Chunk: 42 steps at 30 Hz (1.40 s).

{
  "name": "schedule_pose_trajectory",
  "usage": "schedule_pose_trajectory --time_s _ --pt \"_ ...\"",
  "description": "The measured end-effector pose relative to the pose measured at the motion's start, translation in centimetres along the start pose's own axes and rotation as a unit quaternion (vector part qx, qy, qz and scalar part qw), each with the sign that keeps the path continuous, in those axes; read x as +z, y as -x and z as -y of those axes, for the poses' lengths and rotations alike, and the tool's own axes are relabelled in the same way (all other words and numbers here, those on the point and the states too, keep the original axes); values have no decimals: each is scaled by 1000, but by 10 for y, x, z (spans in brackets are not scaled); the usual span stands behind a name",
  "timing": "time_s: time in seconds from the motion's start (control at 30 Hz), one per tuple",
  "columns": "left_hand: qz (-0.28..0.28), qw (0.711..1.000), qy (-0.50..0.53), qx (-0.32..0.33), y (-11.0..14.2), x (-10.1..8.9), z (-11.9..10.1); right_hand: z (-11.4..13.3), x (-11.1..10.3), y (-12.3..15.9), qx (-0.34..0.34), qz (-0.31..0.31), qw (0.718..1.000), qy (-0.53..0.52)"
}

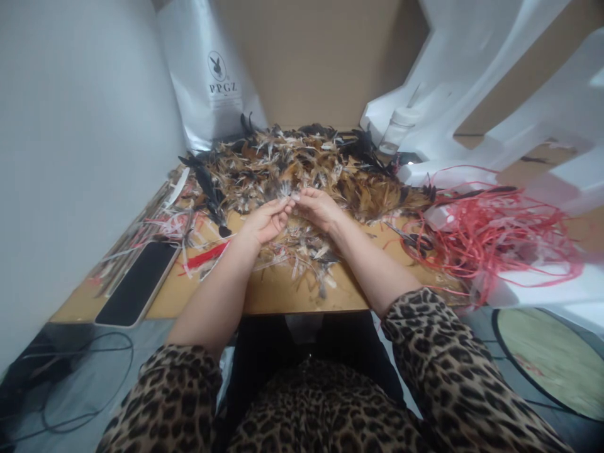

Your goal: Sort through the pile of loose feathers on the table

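The pale bag [201, 85] bears a circled rabbit-head logo [218, 66] above the letters PPGZ [223, 88], with finer print below unreadable

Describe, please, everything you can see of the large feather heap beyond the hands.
The feather heap is a broad, untidy mound, mostly golden brown, with black feathers along the back and toward both sides and whitish wisps throughout. It looks loose and soft, spreading across the back of the brown table, before a tan panel. The left hand and right hand are at its near edge; contact is unclear.

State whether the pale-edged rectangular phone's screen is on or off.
Apparently off: the phone's screen is uniformly black, with nothing lit.
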<state>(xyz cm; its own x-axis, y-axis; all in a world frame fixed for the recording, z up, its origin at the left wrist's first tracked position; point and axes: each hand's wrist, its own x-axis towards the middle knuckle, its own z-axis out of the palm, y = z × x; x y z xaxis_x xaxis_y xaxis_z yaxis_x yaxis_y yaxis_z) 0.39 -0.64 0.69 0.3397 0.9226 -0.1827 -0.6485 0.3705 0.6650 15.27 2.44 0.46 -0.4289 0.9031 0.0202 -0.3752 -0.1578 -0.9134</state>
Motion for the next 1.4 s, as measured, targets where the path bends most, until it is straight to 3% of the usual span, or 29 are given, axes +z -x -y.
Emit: schedule_pose_trajectory --time_s 0.2,0.43,0.83,1.03,1.2,1.3,1.4 --pt "-49 995 -77 46 -7 -5 3 6 -3 -2 -67 -71 988 118" --pt "-50 989 -126 60 -7 -5 5 10 1 0 -101 -97 967 213" --pt "-51 983 -156 84 -9 -5 9 -2 1 -4 -104 -77 974 184" --pt "-62 974 -194 101 -10 -7 12 -4 4 -4 -98 -110 972 182" --pt "-74 968 -210 119 -10 -7 11 0 1 -3 -85 -101 973 189" --pt "-100 965 -187 156 -11 -8 7 -1 -9 -7 -105 -129 956 243" --pt "-139 963 -147 177 -13 -11 3 -6 -20 -10 -127 -157 900 386"
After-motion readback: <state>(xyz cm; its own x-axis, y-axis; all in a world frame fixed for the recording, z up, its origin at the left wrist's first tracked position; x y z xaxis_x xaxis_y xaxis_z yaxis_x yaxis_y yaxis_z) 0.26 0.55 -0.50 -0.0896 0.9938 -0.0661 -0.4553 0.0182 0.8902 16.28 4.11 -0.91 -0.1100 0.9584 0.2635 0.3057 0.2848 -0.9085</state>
